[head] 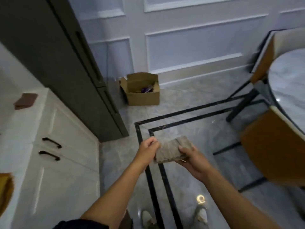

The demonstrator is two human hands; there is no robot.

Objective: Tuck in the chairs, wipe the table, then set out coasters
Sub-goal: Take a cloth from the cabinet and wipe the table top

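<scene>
Holding: we've got the grey cloth [171, 150] up in front of us, over the floor, just below the middle of the view.
Left hand: our left hand [149, 145] pinches the cloth's 9 o'clock edge, fingers curled in tight.
Right hand: our right hand [191, 158] grasps the 3 o'clock end, thumb laid on top, fingers underneath.
Table: the round marble table [287, 83] sits at 3 o'clock, well apart from the cloth, only part of its top in view.
Chairs: an orange-backed chair [272, 146] stands at 4 o'clock, its back just beside the table's rim; a second chair [262, 63] stands at 2 o'clock, close to the table too.
Counter: a white cabinet [54, 146] with two black handles fills 9 o'clock; a brown square pad [25, 100] lies on its top at 10 o'clock, and we cannot tell whether it is a coaster.
Box: an open cardboard box [142, 91] sits on the floor at 12 o'clock, near the panelled wall and beside a tall dark cupboard [57, 55].
Feet: our pale shoes [148, 220] show at 6 o'clock.
</scene>
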